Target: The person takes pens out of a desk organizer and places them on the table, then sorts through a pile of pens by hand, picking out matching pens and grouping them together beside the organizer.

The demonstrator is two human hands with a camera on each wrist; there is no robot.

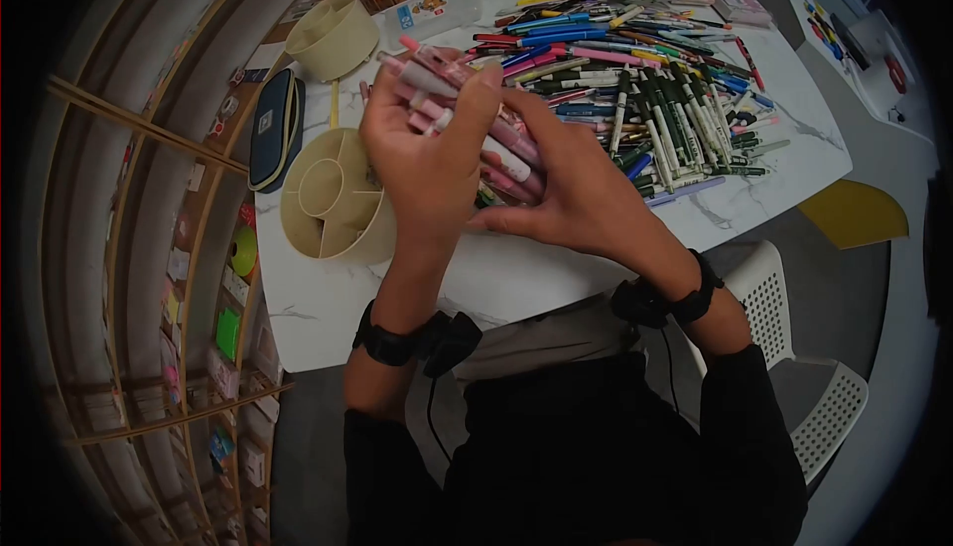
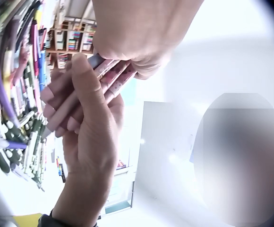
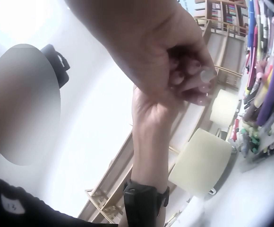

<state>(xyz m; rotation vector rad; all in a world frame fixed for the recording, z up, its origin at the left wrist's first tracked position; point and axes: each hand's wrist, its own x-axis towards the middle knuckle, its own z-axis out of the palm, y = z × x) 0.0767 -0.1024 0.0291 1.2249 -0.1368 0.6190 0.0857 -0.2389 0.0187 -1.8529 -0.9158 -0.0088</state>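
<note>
Head view: both hands hold one bundle of pink pens (image 1: 476,124) above the white surface (image 1: 516,273). Left hand (image 1: 429,154) has its grip curled round the bundle from the left; right hand (image 1: 576,184) cups it from the right, fingers wrapped underneath. Just left sits a cream round organiser (image 1: 333,204). Behind the hands lies a large pile of pens (image 1: 655,79).

Smooth, glossy pink plastic pens (image 1: 496,144) sit bunched in the grip. Just left of it stands a matt cream plastic organizer (image 1: 333,199), on a polished white marble-look tabletop (image 1: 516,278).
</note>
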